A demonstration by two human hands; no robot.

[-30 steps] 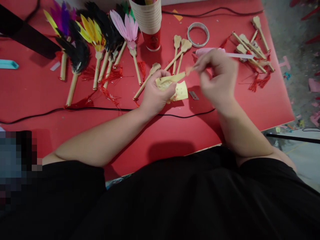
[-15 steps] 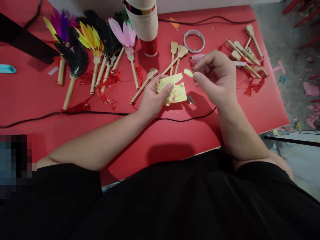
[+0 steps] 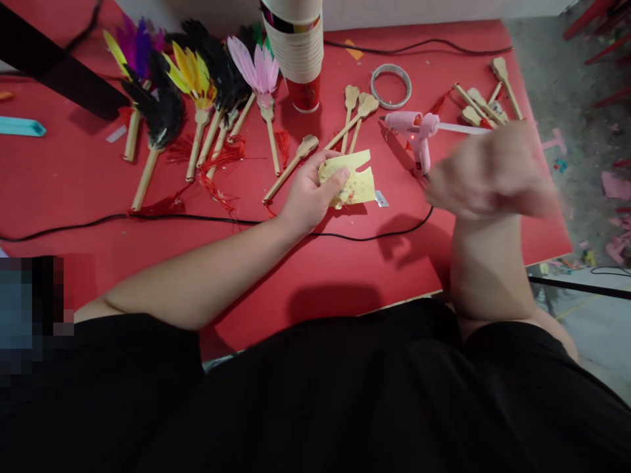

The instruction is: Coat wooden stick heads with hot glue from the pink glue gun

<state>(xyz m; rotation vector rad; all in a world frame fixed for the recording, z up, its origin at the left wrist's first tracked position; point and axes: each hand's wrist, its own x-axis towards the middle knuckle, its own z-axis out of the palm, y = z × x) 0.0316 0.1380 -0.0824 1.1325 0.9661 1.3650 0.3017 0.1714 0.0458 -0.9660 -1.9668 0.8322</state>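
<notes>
My left hand (image 3: 315, 190) is closed on a yellow piece of paper (image 3: 362, 186), thumb on top. The paper has a notch torn in its right side and bits stuck to its face. Motion smears my right hand (image 3: 493, 174), raised over the table's right side, so its fingers and anything in them cannot be made out. Just left of it lies a pink glue gun (image 3: 417, 135) with a glue stick out of its back and a small light glowing. A small metal blade (image 3: 381, 199) rests by the paper's right edge.
Feather-topped wooden sticks (image 3: 200, 118) with red tassels lie at the left. Stacked paper cups (image 3: 302, 66) stand at the back, with a tape roll (image 3: 391, 86) to their right. Bare wooden sticks (image 3: 507, 89) lie at the right. A black cable (image 3: 221, 219) crosses the front.
My right hand has moved from beside the paper to the right, uncovering the glue gun. The yellow scrap that was in its fingers no longer shows. My left hand keeps the paper.
</notes>
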